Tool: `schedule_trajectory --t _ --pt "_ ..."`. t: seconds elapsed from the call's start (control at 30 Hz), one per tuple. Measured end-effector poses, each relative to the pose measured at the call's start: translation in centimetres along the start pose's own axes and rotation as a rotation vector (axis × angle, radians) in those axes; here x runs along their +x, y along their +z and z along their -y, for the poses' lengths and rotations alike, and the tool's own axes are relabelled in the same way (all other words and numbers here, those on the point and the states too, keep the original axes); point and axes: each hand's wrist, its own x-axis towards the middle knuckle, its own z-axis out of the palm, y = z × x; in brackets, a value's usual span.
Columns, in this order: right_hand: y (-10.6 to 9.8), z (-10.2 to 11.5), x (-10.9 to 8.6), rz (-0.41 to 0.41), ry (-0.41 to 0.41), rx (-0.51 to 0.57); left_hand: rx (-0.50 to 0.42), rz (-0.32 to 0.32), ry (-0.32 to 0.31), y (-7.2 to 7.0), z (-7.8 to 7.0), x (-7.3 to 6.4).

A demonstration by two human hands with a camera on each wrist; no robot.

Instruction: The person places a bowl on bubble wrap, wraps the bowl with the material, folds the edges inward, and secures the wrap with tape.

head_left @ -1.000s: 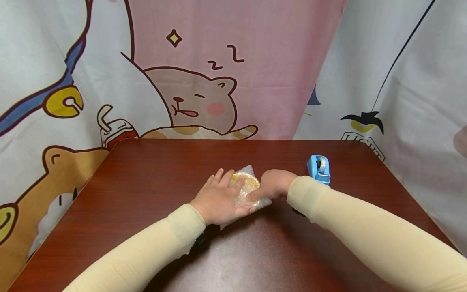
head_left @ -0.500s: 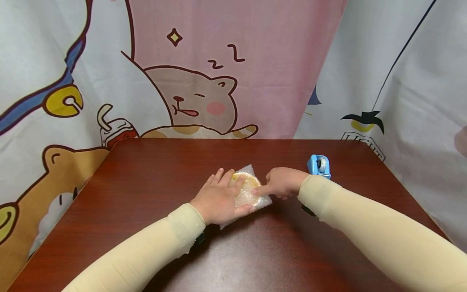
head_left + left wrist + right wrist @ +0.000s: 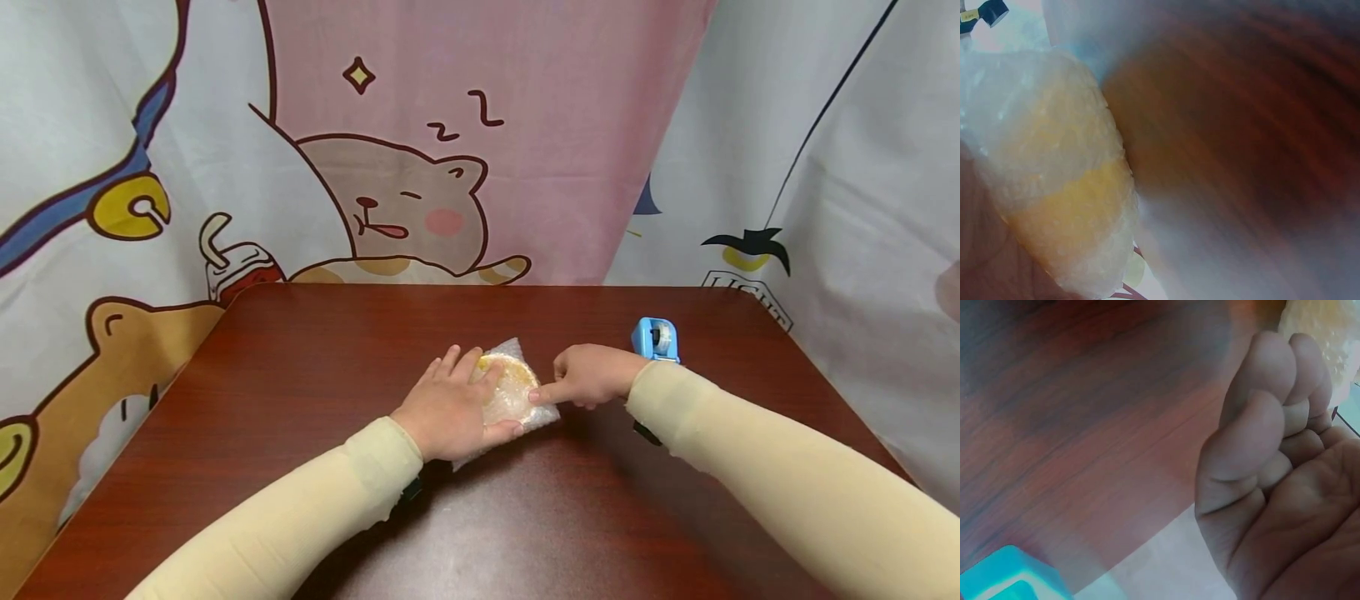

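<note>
A flat bubble-wrap packet [image 3: 517, 402] lies on the table, with something round and yellow-rimmed showing through the plastic. My left hand [image 3: 448, 412] rests spread over its left part, fingers straight. From the right, my right hand [image 3: 597, 373] touches the packet's right side with one outstretched digit. Its other fingers are bent and hold nothing in the right wrist view. In the left wrist view the bubble wrap [image 3: 1066, 181] fills the left side, white with yellow patches. What is inside cannot be told.
A blue tape dispenser [image 3: 656, 337] stands on the dark red-brown table [image 3: 360, 333], behind the right wrist. Its blue body [image 3: 1007, 572] also shows at the corner of the right wrist view. A cartoon-printed curtain [image 3: 555, 167] hangs beyond the table's far edge.
My right hand has slid to the right across the packet, drawing its outstretched digit toward the right edge. The left hand and the packet have hardly moved.
</note>
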Motion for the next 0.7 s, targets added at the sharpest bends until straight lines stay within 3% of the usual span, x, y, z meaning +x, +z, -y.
schedule_trajectory --t 0.7 --pt "0.30 -0.42 0.33 -0.005 -0.002 0.009 -0.006 -0.013 0.002 0.08 -0.03 -0.04"
